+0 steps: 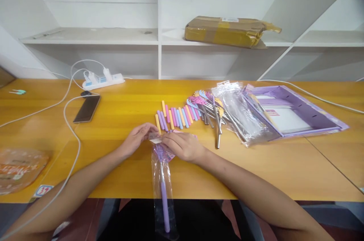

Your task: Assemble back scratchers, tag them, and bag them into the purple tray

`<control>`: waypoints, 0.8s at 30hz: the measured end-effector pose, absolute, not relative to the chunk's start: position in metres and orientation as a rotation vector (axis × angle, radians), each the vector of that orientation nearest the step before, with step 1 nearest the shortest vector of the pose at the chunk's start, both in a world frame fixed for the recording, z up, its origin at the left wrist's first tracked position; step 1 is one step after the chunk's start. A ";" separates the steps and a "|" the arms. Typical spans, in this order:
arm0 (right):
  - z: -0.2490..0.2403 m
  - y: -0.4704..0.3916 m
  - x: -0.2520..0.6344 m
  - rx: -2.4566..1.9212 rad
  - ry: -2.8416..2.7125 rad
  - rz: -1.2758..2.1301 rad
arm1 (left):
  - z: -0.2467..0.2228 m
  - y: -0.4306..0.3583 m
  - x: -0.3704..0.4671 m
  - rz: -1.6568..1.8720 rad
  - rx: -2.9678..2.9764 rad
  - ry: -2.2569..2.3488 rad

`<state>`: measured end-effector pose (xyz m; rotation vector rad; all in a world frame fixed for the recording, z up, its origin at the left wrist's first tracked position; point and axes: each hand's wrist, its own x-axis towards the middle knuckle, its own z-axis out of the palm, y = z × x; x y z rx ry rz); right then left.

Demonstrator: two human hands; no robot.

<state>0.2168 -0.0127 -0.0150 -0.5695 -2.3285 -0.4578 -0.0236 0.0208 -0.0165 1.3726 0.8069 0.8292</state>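
Note:
A purple back scratcher in a clear plastic sleeve (162,180) lies across the front edge of the yellow table (256,165), its handle hanging toward me. My left hand (136,138) pinches the sleeve's top flap. My right hand (183,146) presses on the same end, over the claw head. Just beyond my hands lies a row of pastel scratchers (182,115) with metal shafts, unwrapped.
A heap of clear sleeves (241,116) and a purple box (292,114) lie at the right. A phone (87,108), a power strip (104,80) and white cables sit at the left. A brown parcel (230,31) rests on the shelf behind. A printed bag (18,169) lies at far left.

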 end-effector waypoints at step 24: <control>-0.023 0.008 0.215 -0.932 -1.778 0.602 | -0.022 0.021 -0.022 0.751 1.524 0.851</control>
